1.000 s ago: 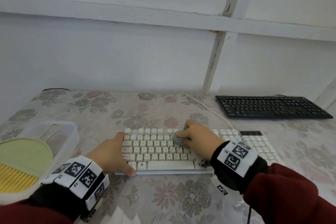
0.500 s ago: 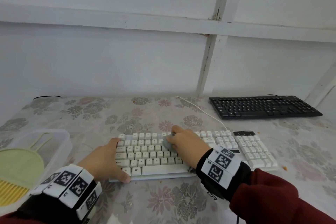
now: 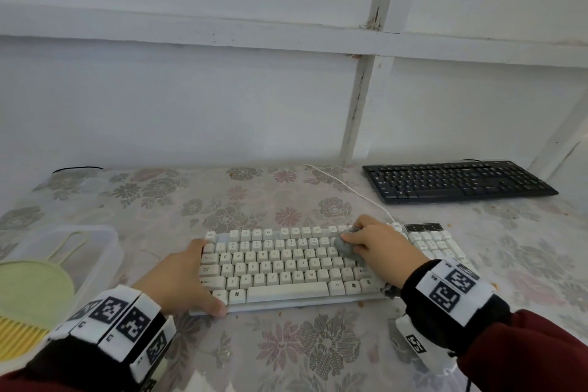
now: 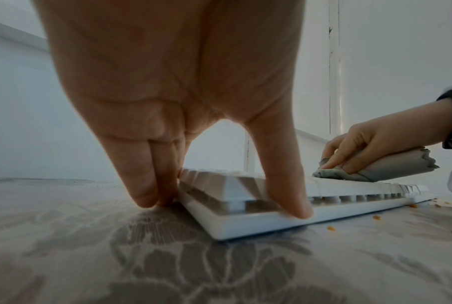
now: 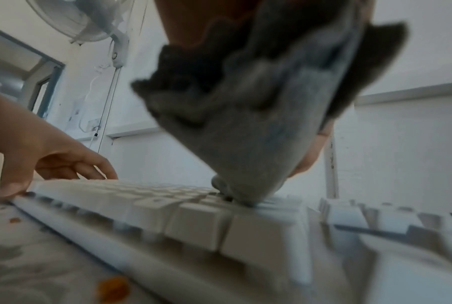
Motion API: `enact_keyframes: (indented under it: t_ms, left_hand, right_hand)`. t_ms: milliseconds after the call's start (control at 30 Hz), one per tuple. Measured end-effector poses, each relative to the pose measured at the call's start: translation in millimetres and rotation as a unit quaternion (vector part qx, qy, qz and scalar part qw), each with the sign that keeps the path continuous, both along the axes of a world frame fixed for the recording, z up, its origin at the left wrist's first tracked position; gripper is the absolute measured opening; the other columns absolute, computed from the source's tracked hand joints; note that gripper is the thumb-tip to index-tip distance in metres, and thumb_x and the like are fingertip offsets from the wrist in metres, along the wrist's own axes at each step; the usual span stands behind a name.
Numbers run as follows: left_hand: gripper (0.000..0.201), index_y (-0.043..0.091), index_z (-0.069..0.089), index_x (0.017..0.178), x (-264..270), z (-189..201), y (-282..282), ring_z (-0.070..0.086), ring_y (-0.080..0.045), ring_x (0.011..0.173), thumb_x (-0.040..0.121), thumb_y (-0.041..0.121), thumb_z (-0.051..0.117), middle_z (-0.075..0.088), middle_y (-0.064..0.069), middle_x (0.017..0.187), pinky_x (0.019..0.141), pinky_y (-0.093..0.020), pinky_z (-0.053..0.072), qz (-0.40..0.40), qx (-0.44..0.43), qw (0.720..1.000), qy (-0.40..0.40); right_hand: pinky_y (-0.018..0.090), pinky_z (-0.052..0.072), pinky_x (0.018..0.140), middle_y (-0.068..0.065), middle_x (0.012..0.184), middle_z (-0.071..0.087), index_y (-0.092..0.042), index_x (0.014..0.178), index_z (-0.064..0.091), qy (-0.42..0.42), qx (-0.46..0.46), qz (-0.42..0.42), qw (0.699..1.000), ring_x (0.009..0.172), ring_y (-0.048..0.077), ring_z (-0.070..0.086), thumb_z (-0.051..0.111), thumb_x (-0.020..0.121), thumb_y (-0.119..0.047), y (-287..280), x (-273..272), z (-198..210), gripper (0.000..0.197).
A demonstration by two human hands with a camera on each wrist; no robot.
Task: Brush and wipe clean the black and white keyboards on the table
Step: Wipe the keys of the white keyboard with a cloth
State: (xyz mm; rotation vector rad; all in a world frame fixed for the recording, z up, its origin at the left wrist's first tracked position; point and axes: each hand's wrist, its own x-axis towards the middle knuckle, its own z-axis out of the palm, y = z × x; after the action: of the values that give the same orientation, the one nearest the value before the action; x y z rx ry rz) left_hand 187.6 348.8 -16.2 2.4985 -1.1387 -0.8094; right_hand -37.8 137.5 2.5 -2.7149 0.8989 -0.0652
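Note:
The white keyboard [image 3: 286, 267] lies in the middle of the flowered table, also seen in the left wrist view [image 4: 245, 218] and right wrist view [image 5: 193, 218]. My left hand [image 3: 181, 277] grips its left end, thumb [image 4: 284, 185] on the front edge and fingers [image 4: 152, 185] against the left side. My right hand [image 3: 381, 248] holds a bunched grey cloth [image 3: 345, 245] and presses it on the upper key rows towards the right; the cloth [image 5: 245, 127] touches the keys. The black keyboard [image 3: 458, 181] sits at the back right, untouched.
A clear plastic box [image 3: 98, 251] at the left edge holds a green and yellow brush set [image 3: 31, 293]. A white cable [image 3: 350, 191] runs from the white keyboard to the wall. Orange crumbs [image 4: 331, 228] lie on the cloth before the keyboard.
My right hand has slid the grey cloth rightwards along the upper key rows. My left hand keeps its hold on the keyboard's left end. The head view has shifted slightly.

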Motion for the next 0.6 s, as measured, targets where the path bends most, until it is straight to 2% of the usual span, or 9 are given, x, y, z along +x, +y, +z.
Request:
enact_keyframes:
  t_ms: [67,133,233,300,367,433,500,600]
  left_hand:
    - [0.118,0.025,0.018,0.142,1,-1,0,0.055,-0.01,0.102,0.048,0.044,0.086,0.055,0.008,0.118,0.09,-0.024,0.048,-0.001,0.001,1.0,0.001]
    - [0.118,0.025,0.018,0.141,1,-1,0,0.055,-0.01,0.102,0.047,0.045,0.086,0.055,0.009,0.117,0.09,-0.025,0.048,-0.003,0.002,1.0,0.0]
    - [0.118,0.026,0.019,0.14,2,-2,1,0.054,-0.01,0.102,0.046,0.047,0.085,0.055,0.009,0.116,0.091,-0.026,0.048,-0.004,0.003,1.0,-0.005]
    - [0.117,0.026,0.019,0.14,2,-2,1,0.054,-0.01,0.102,0.047,0.047,0.085,0.055,0.009,0.117,0.091,-0.026,0.048,-0.004,0.004,1.0,-0.007]
    - [0.117,0.026,0.019,0.14,3,-2,0,0.054,-0.01,0.103,0.046,0.048,0.085,0.055,0.009,0.117,0.091,-0.026,0.047,-0.005,0.005,1.0,-0.01]
    - [0.117,0.026,0.019,0.14,2,-2,-1,0.054,-0.01,0.103,0.046,0.047,0.086,0.054,0.009,0.116,0.091,-0.026,0.047,-0.005,0.009,1.0,-0.007]
    - [0.119,0.026,0.019,0.14,2,-1,-1,0.054,-0.01,0.103,0.044,0.048,0.085,0.054,0.009,0.116,0.092,-0.027,0.048,-0.002,0.01,1.0,-0.006]
    - [0.118,0.026,0.018,0.141,1,0,-1,0.054,-0.009,0.1,0.046,0.046,0.086,0.054,0.01,0.114,0.089,-0.024,0.048,-0.004,0.009,1.0,-0.009]
  right_hand:
    - [0.016,0.034,0.071,0.009,0.112,0.053,-0.009,0.122,0.061,0.017,-0.005,0.003,1.0,0.097,0.021,0.054,0.045,0.097,-0.017,-4,-2,0,0.031]
    - [0.02,0.032,0.076,0.008,0.122,0.051,-0.017,0.127,0.06,0.026,-0.013,0.001,1.0,0.104,0.022,0.051,0.043,0.097,-0.014,-6,-2,1,0.034]
    - [0.013,0.031,0.072,0.004,0.115,0.051,-0.015,0.117,0.066,0.033,-0.018,-0.009,0.999,0.095,0.014,0.048,0.044,0.097,-0.019,-10,-8,4,0.03]
    - [0.013,0.031,0.073,0.003,0.11,0.052,-0.016,0.11,0.069,0.042,-0.026,-0.03,0.998,0.097,0.015,0.052,0.045,0.097,-0.025,-14,-16,8,0.028]
    - [0.014,0.033,0.072,0.003,0.111,0.053,-0.016,0.108,0.07,0.064,-0.033,-0.035,0.997,0.099,0.016,0.053,0.046,0.097,-0.024,-19,-20,11,0.028]
    - [0.016,0.037,0.072,0.003,0.108,0.052,-0.012,0.106,0.07,0.072,-0.038,-0.042,0.996,0.095,0.017,0.055,0.046,0.096,-0.021,-22,-17,14,0.028]
    - [0.013,0.036,0.067,0.003,0.106,0.052,-0.007,0.104,0.07,0.051,-0.041,-0.043,0.997,0.089,0.015,0.054,0.046,0.096,-0.021,-19,-8,19,0.029]
    - [0.014,0.033,0.076,0.001,0.107,0.052,-0.007,0.104,0.069,0.021,-0.02,0.001,1.0,0.094,0.014,0.053,0.044,0.098,-0.026,-1,14,25,0.032]
